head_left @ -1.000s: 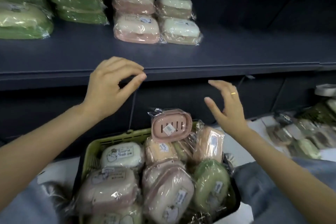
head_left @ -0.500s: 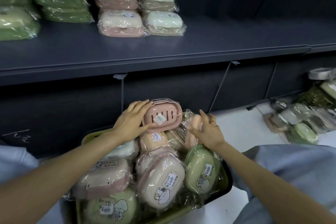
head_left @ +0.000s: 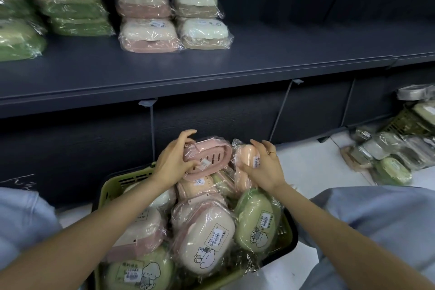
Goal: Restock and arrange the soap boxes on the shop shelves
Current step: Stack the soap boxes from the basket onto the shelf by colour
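A green basket [head_left: 110, 186] in front of my knees is heaped with several wrapped soap boxes in pink, cream and green. My left hand [head_left: 175, 160] grips the pink slotted soap box [head_left: 209, 156] on top of the heap, fingers over its far edge and thumb on its face. My right hand [head_left: 264, 167] holds an orange soap box [head_left: 246, 159] standing on end just right of it. On the dark shelf [head_left: 235, 63] above lie stacked green soap boxes [head_left: 70, 9], pink ones [head_left: 146, 19] and beige ones [head_left: 202, 19].
The shelf's right half is bare. Loose wrapped packets [head_left: 386, 158] and another basket [head_left: 409, 122] lie on the white floor at the right. My knees in light blue flank the green basket. A dark panel stands below the shelf.
Both hands have come down from the shelf edge into the basket. The left hand closed round the pink slotted box and the right hand took hold of the orange box.
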